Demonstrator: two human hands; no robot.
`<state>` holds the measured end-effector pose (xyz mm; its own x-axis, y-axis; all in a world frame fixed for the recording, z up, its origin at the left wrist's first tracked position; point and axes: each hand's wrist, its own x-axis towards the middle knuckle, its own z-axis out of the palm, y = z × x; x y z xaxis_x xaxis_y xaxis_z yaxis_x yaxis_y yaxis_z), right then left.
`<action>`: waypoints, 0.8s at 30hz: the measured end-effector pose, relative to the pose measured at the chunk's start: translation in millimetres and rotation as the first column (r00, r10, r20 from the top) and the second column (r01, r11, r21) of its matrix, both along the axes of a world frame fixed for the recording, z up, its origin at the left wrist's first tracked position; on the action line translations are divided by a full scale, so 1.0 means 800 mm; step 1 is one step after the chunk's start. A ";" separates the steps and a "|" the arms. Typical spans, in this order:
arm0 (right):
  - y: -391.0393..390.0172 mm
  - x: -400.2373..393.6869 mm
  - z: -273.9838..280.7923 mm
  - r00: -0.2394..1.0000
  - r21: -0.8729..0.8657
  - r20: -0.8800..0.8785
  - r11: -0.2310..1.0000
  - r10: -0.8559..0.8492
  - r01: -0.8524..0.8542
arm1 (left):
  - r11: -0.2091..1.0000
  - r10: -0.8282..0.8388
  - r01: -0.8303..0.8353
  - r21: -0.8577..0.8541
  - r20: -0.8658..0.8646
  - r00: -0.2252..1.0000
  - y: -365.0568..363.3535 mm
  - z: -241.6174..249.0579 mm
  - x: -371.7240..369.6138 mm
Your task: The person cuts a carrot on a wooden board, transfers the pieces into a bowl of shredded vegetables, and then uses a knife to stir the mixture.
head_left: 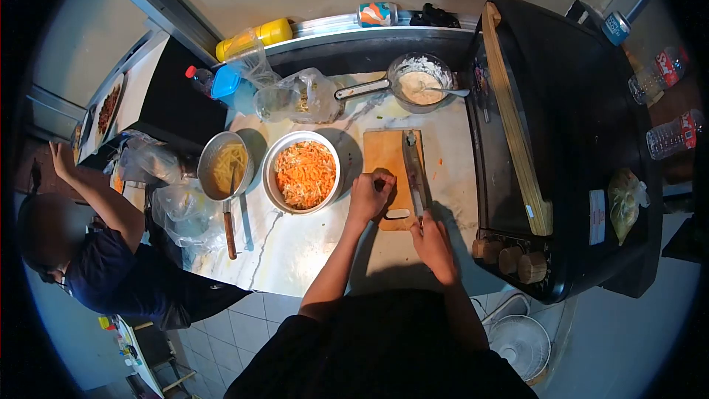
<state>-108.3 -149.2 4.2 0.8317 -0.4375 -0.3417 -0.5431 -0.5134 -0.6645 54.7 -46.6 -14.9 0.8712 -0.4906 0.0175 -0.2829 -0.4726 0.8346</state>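
A wooden cutting board (375, 149) lies on the marble-look counter in front of me. My right hand (436, 247) is closed around the handle of a large knife (415, 177), whose blade points away from me along the board's right side. Small greenish bits cling near the blade's tip. Over the board's left edge, my left hand (371, 196) has its fingers curled together; whatever they might hold is hidden. To the left of that hand stands a white bowl (270, 193) of shredded orange and pale vegetables (304, 174).
A pot (203, 170) of yellowish strips stands left, its handle towards me. Behind are a saucepan (443, 74) of pale batter with a spoon and plastic bags (277, 100). A black oven (576, 155) borders the right. Another person (111, 266) is at far left, one arm raised.
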 end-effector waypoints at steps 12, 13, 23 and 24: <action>-0.010 -0.007 0.010 0.978 0.009 0.208 1.000 -0.020 0.019 | 0.999 0.028 -0.027 0.019 -0.018 0.999 -0.010 0.031 -0.007; -0.009 -0.009 0.013 0.975 -0.021 0.222 1.000 -0.016 0.021 | 0.997 0.051 -0.053 0.060 0.034 0.998 -0.013 0.030 -0.007; -0.012 -0.009 0.011 0.981 -0.007 0.193 1.000 -0.027 0.029 | 0.998 0.044 -0.040 -0.039 0.118 0.992 -0.021 0.012 -0.014; -0.012 -0.010 0.009 0.981 -0.009 0.194 1.000 -0.022 0.024 | 0.998 0.045 -0.041 -0.039 0.118 0.992 -0.019 0.011 -0.012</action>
